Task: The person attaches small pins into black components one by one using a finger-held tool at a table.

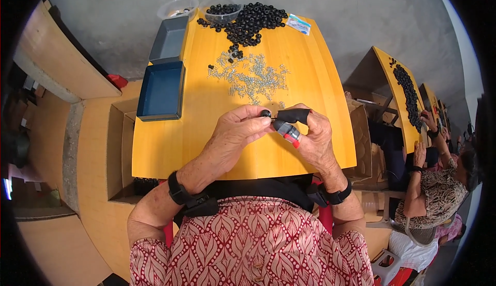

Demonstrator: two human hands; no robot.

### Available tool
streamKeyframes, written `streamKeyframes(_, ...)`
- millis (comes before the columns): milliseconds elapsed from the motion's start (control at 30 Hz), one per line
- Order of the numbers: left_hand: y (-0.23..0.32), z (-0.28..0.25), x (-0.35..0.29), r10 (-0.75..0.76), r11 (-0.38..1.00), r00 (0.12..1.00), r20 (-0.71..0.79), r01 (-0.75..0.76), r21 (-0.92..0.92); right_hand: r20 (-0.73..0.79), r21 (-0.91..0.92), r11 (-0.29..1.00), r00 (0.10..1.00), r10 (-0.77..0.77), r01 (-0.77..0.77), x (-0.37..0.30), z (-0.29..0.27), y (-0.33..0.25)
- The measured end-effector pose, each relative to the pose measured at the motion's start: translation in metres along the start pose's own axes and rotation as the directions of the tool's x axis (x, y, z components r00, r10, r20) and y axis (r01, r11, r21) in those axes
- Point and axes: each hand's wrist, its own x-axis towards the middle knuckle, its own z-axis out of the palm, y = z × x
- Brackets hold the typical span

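Fingers of our left hand (238, 129) pinched a small black ring (265, 113) above the yellow table (206, 146), while our right hand (309, 133) gripped a black-sleeved tool (287, 126); we judged fitting under way, perhaps needing finer alignment next.

Taking the scatter of small silver screws (251, 75) as the landmark: the bare yellow table (170, 146) on the near side of it is open wood, broken only by the two hands (274, 131) held together just above it. Left of the screws, two blue trays (161, 91) line the table's left edge and block that side. Beyond the screws, the heap of black rings (251, 21) spreads across the far end, with two clear bowls (178, 8) and a small packet (298, 24) beside it. Right of the screws the wood is bare to the table's edge.
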Motion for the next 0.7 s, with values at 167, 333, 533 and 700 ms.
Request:
streamKeyframes(167, 0.001, -0.001, 0.001, -0.008, 1.0, 1.0, -0.024, 0.008, 0.023, -0.001, -0.058, 0.994, 0.995, -0.095, 0.095, -0.001, 0.001, 0.002)
streamKeyframes(333, -0.002, -0.002, 0.0, 0.001, 1.0, 1.0, 0.015, -0.001, -0.025, 0.0, -0.009, 0.997, 0.997, -0.073, 0.073, -0.003, 0.002, 0.004)
streamKeyframes(533, -0.003, -0.002, 0.001, -0.042, 0.994, 0.999, 0.034, 0.045, -0.095, -0.042, -0.039, 0.996, 0.996, -0.084, 0.082, 0.002, -0.009, 0.001)
streamKeyframes(700, -0.004, 0.0, 0.0, -0.055, 0.998, 0.998, 0.015, 0.055, -0.036, -0.029, -0.103, 0.99, 0.994, -0.104, 0.1, 0.005, -0.014, 0.001)
